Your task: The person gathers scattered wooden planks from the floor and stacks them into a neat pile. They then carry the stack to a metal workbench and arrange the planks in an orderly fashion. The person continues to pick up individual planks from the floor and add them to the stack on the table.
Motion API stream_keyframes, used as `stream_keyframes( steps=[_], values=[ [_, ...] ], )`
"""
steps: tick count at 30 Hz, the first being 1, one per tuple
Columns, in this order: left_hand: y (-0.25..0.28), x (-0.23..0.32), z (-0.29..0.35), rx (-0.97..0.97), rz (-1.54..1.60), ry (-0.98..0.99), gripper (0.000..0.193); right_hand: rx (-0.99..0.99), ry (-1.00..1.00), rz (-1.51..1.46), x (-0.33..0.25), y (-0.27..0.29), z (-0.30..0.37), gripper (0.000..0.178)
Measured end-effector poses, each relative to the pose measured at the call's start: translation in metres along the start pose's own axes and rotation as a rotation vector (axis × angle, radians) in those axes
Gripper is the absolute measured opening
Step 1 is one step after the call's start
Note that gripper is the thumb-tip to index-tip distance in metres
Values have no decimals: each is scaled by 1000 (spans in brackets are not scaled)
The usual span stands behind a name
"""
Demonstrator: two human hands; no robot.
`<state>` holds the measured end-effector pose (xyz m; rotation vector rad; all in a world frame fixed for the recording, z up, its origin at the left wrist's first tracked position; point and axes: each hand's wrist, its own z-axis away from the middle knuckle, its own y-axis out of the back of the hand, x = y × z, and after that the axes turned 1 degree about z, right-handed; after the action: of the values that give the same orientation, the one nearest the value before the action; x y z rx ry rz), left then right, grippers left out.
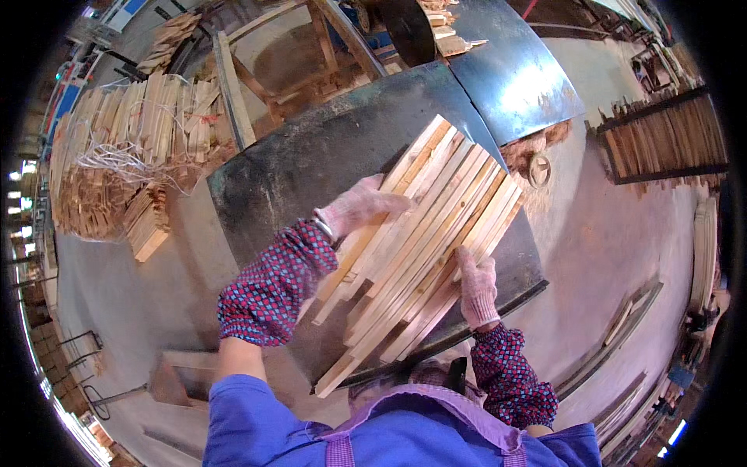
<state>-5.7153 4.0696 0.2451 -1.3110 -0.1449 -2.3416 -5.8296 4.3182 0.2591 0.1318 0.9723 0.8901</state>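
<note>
A bundle of pale wooden strips [436, 226] lies slantwise over the dark metal table [299, 159], its far ends nearly even and its near ends staggered. My left hand [362, 206], in a pinkish knit glove, grips the bundle's left side, with the thumb over the top. On the right side my right hand [476, 289], gloved alike, holds the strips with its thumb on top; its other fingers are mostly hidden. Several strips stick out toward me past the table's near edge.
Beyond the table stand a large dark disc [408, 33] and a shiny metal plate [517, 78] with wood pieces. Tied wood bundles [128, 148] are stacked on the left floor. A rack of strips [665, 138] stands right, and a handwheel [538, 170] sits beside the table.
</note>
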Motion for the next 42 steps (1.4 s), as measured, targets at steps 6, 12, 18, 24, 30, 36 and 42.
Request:
stream_keyframes(
  steps=[6,12,18,24,30,36,42],
  values=[
    [21,76,76,115,33,-321,51,-30,541,-41,-54,6,3,52],
    [-24,219,215,454,-21,-853,37,-125,920,-225,-225,76,77,42],
    [-29,217,278,592,5,-1202,50,-212,1323,-397,-289,109,135,63],
    [-40,60,243,987,-322,-969,57,-465,1371,-465,-206,52,80,92],
    [-20,-54,147,1021,-850,-872,56,-548,1148,-400,-139,-32,0,94],
    [-55,-25,161,933,93,-881,61,-710,969,-601,-166,-18,29,96],
    [-65,-54,197,947,-336,-638,61,-523,1201,-70,-160,5,24,114]
  ],
)
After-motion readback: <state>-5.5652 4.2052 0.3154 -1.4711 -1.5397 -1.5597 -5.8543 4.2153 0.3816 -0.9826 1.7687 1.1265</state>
